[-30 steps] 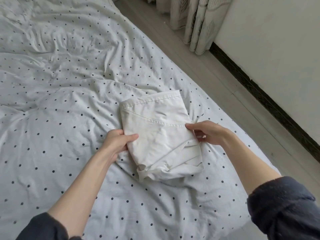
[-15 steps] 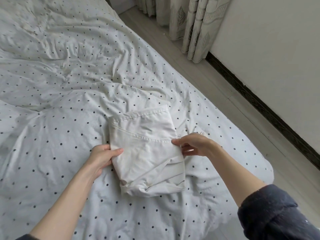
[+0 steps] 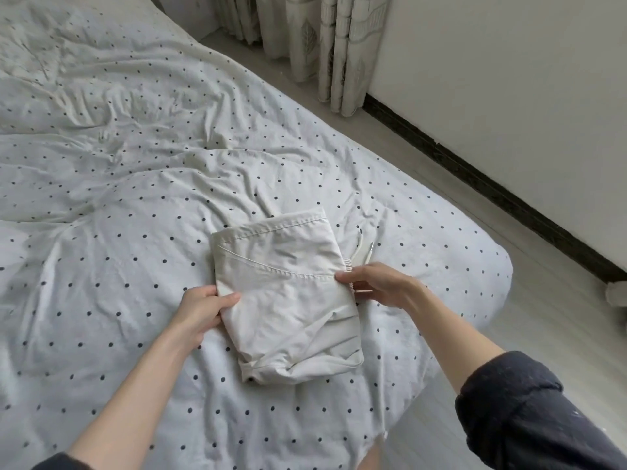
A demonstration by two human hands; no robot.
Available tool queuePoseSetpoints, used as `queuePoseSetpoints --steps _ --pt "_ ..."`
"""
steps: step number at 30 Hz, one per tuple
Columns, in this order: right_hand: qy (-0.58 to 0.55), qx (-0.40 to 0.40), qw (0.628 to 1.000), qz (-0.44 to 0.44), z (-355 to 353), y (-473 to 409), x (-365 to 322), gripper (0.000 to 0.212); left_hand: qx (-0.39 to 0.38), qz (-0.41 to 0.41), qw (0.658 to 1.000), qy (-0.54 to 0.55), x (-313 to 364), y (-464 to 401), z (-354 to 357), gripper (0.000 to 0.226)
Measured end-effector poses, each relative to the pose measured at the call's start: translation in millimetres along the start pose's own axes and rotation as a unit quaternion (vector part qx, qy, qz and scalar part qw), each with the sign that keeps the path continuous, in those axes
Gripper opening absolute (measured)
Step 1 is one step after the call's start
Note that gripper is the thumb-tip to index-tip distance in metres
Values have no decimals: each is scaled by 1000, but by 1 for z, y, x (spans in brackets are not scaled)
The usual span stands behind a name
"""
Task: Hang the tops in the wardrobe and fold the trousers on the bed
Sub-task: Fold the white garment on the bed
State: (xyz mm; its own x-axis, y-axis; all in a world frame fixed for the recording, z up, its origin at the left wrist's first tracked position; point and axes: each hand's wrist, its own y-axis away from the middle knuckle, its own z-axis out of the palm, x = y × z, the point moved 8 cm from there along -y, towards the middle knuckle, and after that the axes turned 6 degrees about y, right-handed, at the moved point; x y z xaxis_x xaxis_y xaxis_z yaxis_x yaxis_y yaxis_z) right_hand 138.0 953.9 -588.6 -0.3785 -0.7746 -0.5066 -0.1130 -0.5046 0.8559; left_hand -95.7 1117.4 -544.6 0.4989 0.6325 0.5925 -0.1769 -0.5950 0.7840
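Folded cream trousers (image 3: 285,293) lie on the dotted bed (image 3: 101,198), btwn your hands. Your L hand (image 3: 200,310) grips their left edge, thumb on top. R hand (image 3: 376,283) pinches the right edge w/ fingers curled; drawstrings (image 3: 364,249) poke out just beyond it.

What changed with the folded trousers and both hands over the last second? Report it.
Little moved. The drawstring ends now show beside the right hand, out from under the folded trousers. Unchanged: the left hand grips the left edge, the right hand pinches the right edge, and the bundle lies on the dotted duvet.
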Motion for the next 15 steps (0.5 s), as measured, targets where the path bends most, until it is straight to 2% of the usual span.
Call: queuePoseSetpoints --steps 3,8,15 --pt "-19 16 999 -28 1 25 5 17 -28 28 999 -8 6 11 1 9" --pt "-68 51 994 -67 -15 95 13 21 -100 78 991 -34 36 54 27 5" --pt "-152 148 968 -137 -79 245 50 20 -237 157 955 -81 83 148 129 10"
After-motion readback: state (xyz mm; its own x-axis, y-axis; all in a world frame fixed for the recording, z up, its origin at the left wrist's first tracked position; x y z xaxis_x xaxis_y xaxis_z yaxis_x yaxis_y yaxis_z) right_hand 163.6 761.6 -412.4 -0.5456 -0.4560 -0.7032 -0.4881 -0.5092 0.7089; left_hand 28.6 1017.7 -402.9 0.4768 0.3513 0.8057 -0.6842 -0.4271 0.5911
